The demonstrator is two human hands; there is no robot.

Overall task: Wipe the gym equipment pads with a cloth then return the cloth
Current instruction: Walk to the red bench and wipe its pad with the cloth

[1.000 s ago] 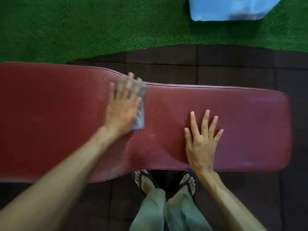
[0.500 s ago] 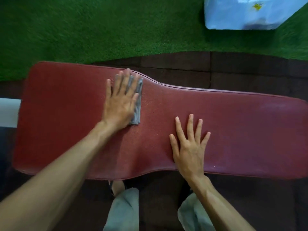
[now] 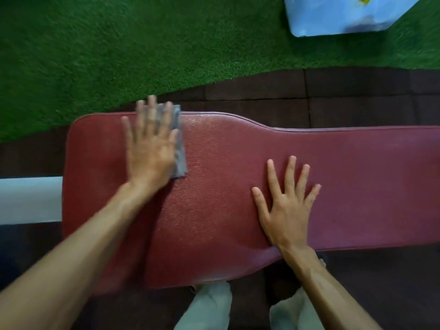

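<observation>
A long dark-red bench pad [image 3: 226, 198] runs across the view, wide at its left end and narrower to the right. My left hand [image 3: 150, 146] lies flat, fingers spread, pressing a folded grey cloth [image 3: 179, 148] onto the wide part near the pad's far edge; the fingertips and the cloth's far end reach past that edge. Most of the cloth is hidden under the hand, which is motion-blurred. My right hand [image 3: 287, 206] rests flat on the pad's near side with fingers apart, holding nothing.
Green artificial turf [image 3: 119, 55] lies beyond the pad, with dark rubber floor tiles [image 3: 333, 96] under it. A light-blue box [image 3: 338, 15] stands on the turf at the top right. A white bar [image 3: 28, 201] juts out at the pad's left end. My legs stand below the pad.
My left hand has slid the cloth leftward along the pad and out to its far edge. The view shifted left, showing the pad's left end. My right hand stayed flat on the pad.
</observation>
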